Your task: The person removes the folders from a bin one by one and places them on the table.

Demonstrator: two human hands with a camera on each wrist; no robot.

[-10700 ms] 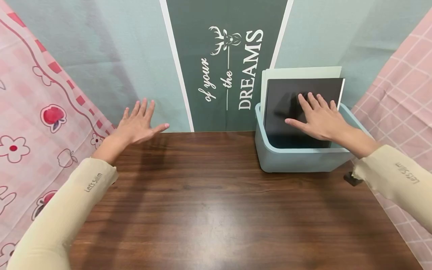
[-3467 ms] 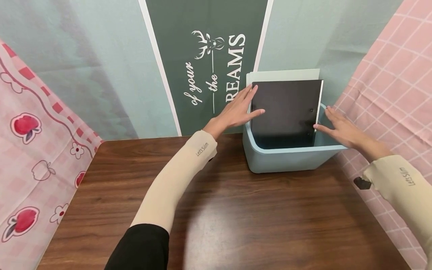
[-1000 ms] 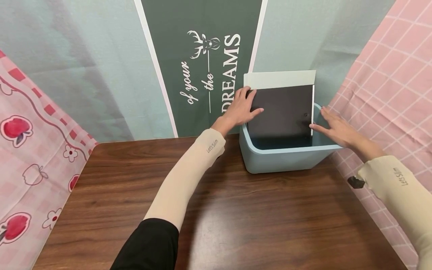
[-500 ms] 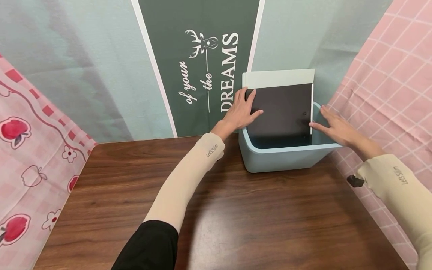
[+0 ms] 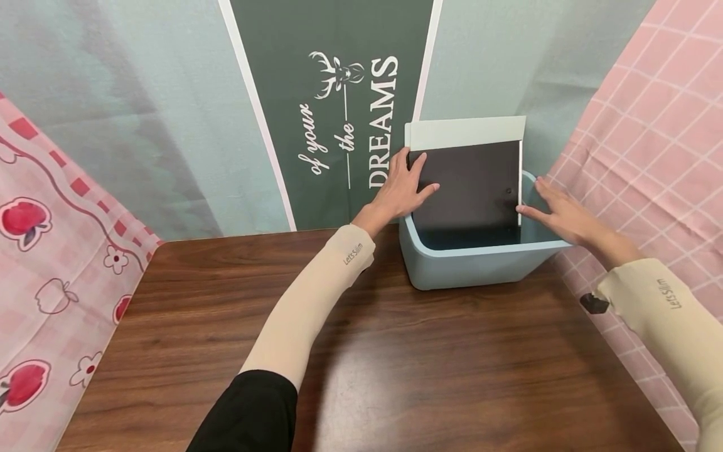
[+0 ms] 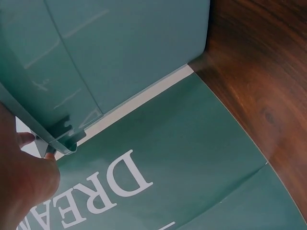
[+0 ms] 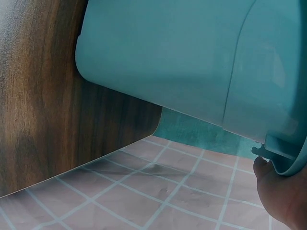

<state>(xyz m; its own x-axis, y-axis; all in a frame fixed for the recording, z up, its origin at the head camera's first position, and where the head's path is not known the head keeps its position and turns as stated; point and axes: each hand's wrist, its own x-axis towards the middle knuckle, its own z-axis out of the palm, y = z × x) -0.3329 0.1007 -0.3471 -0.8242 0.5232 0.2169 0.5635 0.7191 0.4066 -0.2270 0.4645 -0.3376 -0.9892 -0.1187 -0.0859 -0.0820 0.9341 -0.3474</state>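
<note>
A black flat panel (image 5: 463, 194) with a thin white right edge leans inside a light blue plastic bin (image 5: 469, 270). Behind it, a pale panel or sheet (image 5: 465, 130) sticks up higher. My left hand (image 5: 396, 191) lies at the black panel's upper left side, index finger and thumb spread over its front. Along the bin's right rim lies my right hand (image 5: 565, 216), fingers extended, thumb tip at the panel's white edge. In the left wrist view, fingertips (image 6: 50, 155) show beside the bin's lip. The right wrist view shows my right hand (image 7: 280, 196) beside a hook-shaped handle part.
The bin stands at the back right of a brown wooden table (image 5: 226, 314). A dark green and grey-blue cloth (image 5: 333, 25) hangs behind. Pink cloths border the left (image 5: 73, 238) and right (image 5: 638, 125) sides. A small black object (image 5: 594, 304) shows beneath the right sleeve.
Both hands came from open poses, the left from far left, to the panel's sides. The black panel now sits lower against the pale one. Almost nothing moved in the last second.
</note>
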